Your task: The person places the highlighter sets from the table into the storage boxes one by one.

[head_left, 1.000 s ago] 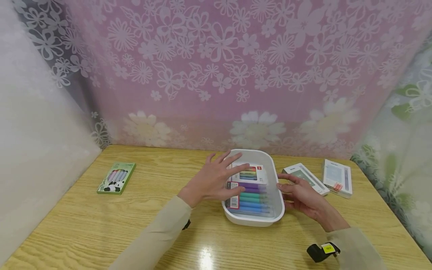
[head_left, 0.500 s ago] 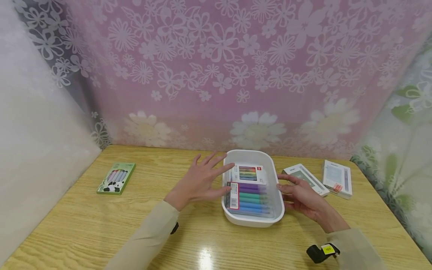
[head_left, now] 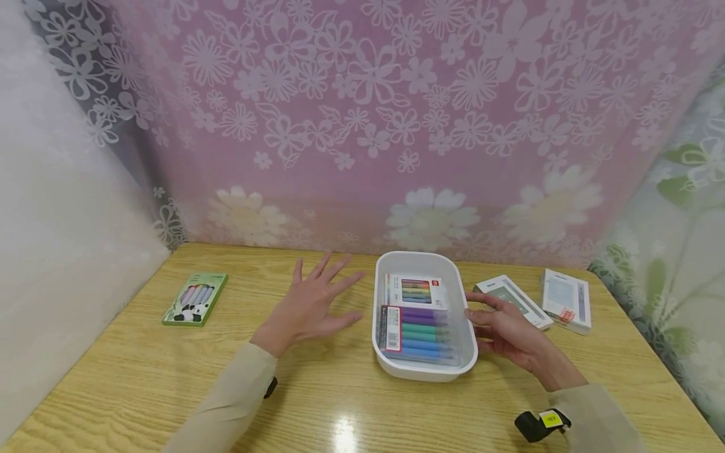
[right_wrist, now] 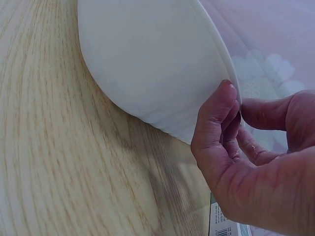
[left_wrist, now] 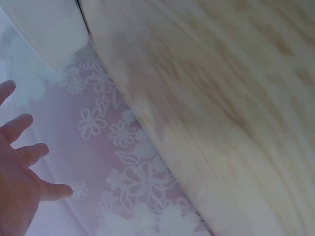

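Swinging leftward off the white tray (head_left: pixel 425 372), the left hand (head_left: pixel 306 306) is now spreading its fingers wide over the table (head_left: pixel 328 396), left of centre in the frame, holding nothing and keeping apart from the tray's rim. At the tray's right edge, the right hand (head_left: pixel 508 330) is staying put, pinching the rim between thumb and fingers. One tray is sitting right of the frame's centre, below the middle. Its wall is looking thin, smooth and stiff, so it is probably behaving as light plastic, slightly slippery; the long-side rims are offering the best hold. Inside, two packs are lying flat: one white box (head_left: pixel 418 292) and, lower in the frame, one clear pen pack (head_left: pixel 421 336), likely flexible, its pens blurring too much for a sure count. Two boxes, a green-faced box (head_left: pixel 515 297) and a pale-faced box (head_left: pixel 566 299), are lying at right, the first partly hidden behind the right hand. One green panda box (head_left: pixel 195 300) is lying at left.
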The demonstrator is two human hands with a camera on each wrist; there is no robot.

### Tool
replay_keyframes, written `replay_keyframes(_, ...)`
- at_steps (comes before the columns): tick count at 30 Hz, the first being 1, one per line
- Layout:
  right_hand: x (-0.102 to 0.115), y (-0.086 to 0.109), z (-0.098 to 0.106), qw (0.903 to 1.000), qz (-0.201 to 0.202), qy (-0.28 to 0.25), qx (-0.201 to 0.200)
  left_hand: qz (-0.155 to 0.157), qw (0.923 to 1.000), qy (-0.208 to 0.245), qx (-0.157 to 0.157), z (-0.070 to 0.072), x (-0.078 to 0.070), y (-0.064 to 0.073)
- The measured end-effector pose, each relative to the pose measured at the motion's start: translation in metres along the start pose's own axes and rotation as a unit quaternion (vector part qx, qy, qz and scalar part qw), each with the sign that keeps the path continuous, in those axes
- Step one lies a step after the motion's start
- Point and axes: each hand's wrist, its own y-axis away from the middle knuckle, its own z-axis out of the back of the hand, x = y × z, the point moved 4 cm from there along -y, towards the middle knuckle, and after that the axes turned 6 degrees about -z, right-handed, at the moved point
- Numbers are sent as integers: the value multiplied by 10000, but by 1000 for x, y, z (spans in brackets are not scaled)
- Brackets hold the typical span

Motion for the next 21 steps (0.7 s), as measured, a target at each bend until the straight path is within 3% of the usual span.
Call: replay_keyframes(21,-1,-1,-2,10000,24,-1,60,903,9958,-157,59,13,58,44)
